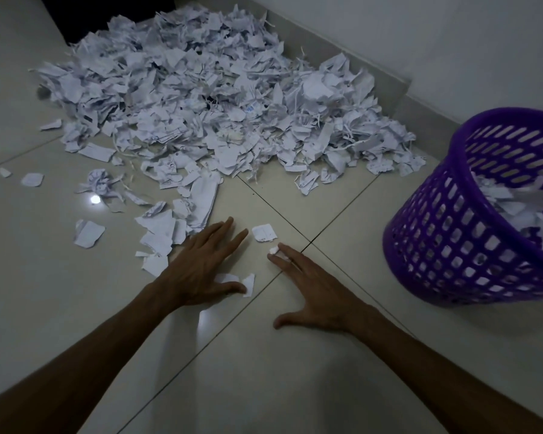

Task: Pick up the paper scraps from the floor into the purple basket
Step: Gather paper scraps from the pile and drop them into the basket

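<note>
Hands [201,264] flat on floor [264,371] beside scraps [201,98]; basket [452,245] right.

— How many baskets?
— One purple basket [470,245], with scraps inside, too jumbled to count.

— And hands?
— Two: a left hand [201,267] and a right hand [314,292].

— The paper?
— One big heap of paper scraps [207,98], far beyond counting. Around it lie loose pieces: one crumpled ball [98,180], one small square scrap [264,233] between the hands, two bits by the left thumb [248,285], one tiny bit [274,250] at the right fingertips.
</note>
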